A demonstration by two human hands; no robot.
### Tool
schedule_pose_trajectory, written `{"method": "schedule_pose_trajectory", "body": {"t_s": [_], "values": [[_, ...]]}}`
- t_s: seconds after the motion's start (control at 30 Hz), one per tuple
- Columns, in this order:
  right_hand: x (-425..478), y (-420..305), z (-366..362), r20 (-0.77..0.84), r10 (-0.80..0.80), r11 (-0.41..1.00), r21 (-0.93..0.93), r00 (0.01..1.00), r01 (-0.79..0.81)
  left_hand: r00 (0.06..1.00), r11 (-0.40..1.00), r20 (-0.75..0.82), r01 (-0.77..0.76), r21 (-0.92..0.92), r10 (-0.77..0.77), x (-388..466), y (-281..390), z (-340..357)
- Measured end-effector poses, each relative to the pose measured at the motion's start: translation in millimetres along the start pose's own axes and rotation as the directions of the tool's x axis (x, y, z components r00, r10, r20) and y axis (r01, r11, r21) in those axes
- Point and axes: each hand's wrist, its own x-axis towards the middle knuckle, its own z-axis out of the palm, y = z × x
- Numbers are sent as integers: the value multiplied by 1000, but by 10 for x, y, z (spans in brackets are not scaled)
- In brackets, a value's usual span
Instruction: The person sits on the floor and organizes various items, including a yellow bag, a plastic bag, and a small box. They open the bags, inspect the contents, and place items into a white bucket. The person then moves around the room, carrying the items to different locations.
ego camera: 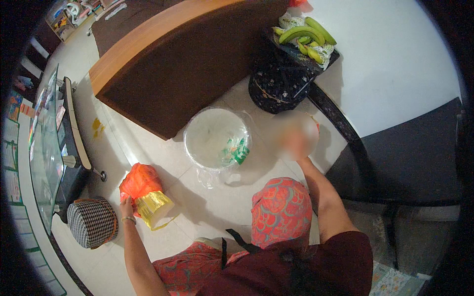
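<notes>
My left hand (127,209) grips the side of an orange plastic bag (141,180), out of which a shiny yellow package (152,208) sticks. My right arm reaches forward to the right, and my right hand (297,142) lies within a blurred patch, so its fingers and anything in them cannot be made out. Between my hands a round white tub (209,137) wrapped in clear plastic stands on the tiled floor, a green-printed piece of plastic (240,151) at its right side.
A brown panel with a wooden top edge (148,27) rises ahead. Green bananas (303,35) lie on a dark surface above a round black patterned stool (276,90). A houndstooth pouf (92,223) stands at the left, near a glass-topped table (46,148). A dark panel (400,159) is at the right.
</notes>
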Motion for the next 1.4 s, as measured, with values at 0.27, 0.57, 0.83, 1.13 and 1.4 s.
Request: {"method": "schedule_pose_trajectory", "body": {"t_s": [0.27, 0.57, 0.83, 1.13, 1.4], "values": [[468, -219, -667, 251, 798, -18, 919, 547, -395, 992, 936, -41, 101, -337, -122, -19, 25, 5], [726, -177, -1140, 534, 604, 20, 731, 591, -682, 947, 876, 157, 320, -362, -282, 24, 223, -79], [1187, -947, -2303, 567, 676, 111, 554, 471, -825, 816, 807, 126, 577, -121, -565, -829, 555, -652], [1727, -2445, -4125, 790, 454, 302, 297, 411, -906, 780, 731, 73, 611, -304, -622, -2652, 1175, -1845], [2164, -4413, -4722, 869, 64, 323, 446, 490, -835, 798, 721, -88, 484, -495, -596, -4119, 1763, -2824]]}}
